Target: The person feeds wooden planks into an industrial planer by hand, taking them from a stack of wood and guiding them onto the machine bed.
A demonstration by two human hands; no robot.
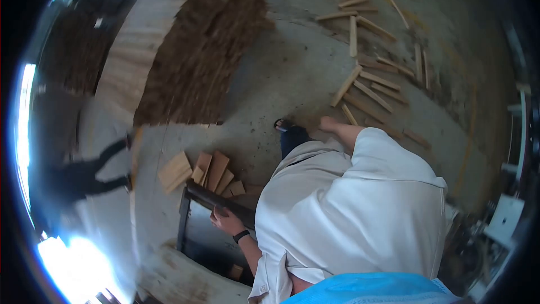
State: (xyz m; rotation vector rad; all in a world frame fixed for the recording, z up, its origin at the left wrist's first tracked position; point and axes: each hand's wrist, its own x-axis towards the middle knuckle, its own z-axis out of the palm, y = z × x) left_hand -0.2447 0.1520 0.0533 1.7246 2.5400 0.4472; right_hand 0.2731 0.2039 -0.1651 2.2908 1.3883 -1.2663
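My left hand (pixel 228 223), with a black band at the wrist, is at a dark rounded bar (pixel 222 201) beside my body. Its fingers are curled against the bar's side, and part of the grip is hidden. The bar runs along the edge of a dark metal frame (pixel 183 219). On my other side, my right hand (pixel 328 124) hangs low over the floor with its fingers drawn in, and nothing shows in it. Just beyond the bar lies a group of short wooden boards (pixel 216 170), fanned and overlapping.
Wooden strips (pixel 374 87) lie scattered over the concrete floor (pixel 270 79) ahead and right. A tall stack of thin wood sheets (pixel 191 56) stands ahead left. A person in dark clothes (pixel 84 177) is at the left. White metal equipment (pixel 504 220) stands far right.
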